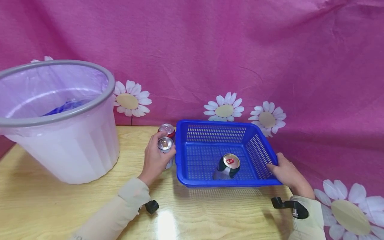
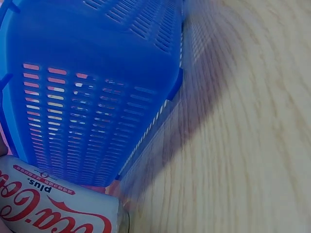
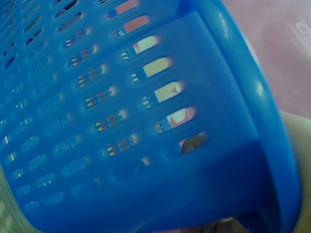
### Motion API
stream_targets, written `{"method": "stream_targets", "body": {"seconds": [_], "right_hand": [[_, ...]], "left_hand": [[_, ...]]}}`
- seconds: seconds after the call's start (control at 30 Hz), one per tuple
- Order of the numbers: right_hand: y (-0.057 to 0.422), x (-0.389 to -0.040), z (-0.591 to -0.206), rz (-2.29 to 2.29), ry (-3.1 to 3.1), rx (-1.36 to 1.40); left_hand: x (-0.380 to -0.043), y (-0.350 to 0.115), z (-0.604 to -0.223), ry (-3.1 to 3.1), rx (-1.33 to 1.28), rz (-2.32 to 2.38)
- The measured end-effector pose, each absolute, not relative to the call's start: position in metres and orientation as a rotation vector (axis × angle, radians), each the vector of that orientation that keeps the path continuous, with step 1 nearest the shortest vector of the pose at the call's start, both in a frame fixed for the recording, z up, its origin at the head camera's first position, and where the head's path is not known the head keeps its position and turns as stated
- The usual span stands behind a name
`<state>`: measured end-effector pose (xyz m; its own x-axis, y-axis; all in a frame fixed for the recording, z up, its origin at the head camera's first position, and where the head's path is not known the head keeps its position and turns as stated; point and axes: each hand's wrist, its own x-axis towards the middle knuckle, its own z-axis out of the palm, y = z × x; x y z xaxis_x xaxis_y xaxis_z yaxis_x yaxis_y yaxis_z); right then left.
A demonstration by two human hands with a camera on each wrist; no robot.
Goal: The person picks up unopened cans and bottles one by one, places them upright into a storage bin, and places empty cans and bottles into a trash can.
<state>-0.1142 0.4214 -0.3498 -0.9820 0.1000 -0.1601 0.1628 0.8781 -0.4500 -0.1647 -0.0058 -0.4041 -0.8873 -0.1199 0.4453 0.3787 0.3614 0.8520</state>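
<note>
My left hand (image 1: 154,158) grips a white Coca-Cola Plus can (image 2: 53,204) just left of the blue basket. In the head view only that can's silver top and part of its side show between thumb and fingers. Right behind it stands a red can (image 1: 171,130), partly covered by my fingers. My right hand (image 1: 286,171) holds the right rim of the blue plastic basket (image 1: 222,183), thumb on the inner side. Inside the basket is a dark green and silver can (image 1: 229,166) with a red pull tab, standing with a slight tilt.
A large white bin (image 1: 69,150) with a grey rim and a clear liner stands at the left, something blue inside it. The wooden table (image 1: 192,213) extends in front of the basket. Behind hangs a pink cloth (image 1: 192,60) with daisies.
</note>
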Motion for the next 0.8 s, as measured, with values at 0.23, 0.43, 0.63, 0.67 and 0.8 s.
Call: {"method": "stream_targets", "body": {"seconds": [0.23,0.43,0.63,0.67,0.8], "right_hand": [[0.423,-0.113,-0.352,-0.729,2.914,0.203],[0.42,-0.11,-0.354,-0.728,2.909,0.209],[0.419,-0.111,-0.354,-0.728,2.913,0.212],[0.419,-0.112,-0.353,-0.736,2.91,0.212],[0.419,-0.113,-0.35,-0.751,2.901,0.219]], "left_hand": [[-0.163,-0.003,-0.409,-2.144,-0.184,-1.578],[-0.159,-0.002,-0.413,-2.149,-0.12,-1.621],[-0.158,-0.001,-0.416,-2.119,-0.096,-1.641],[-0.158,-0.001,-0.416,-2.116,-0.101,-1.642],[-0.162,-0.002,-0.417,-2.109,-0.148,-1.637]]}}
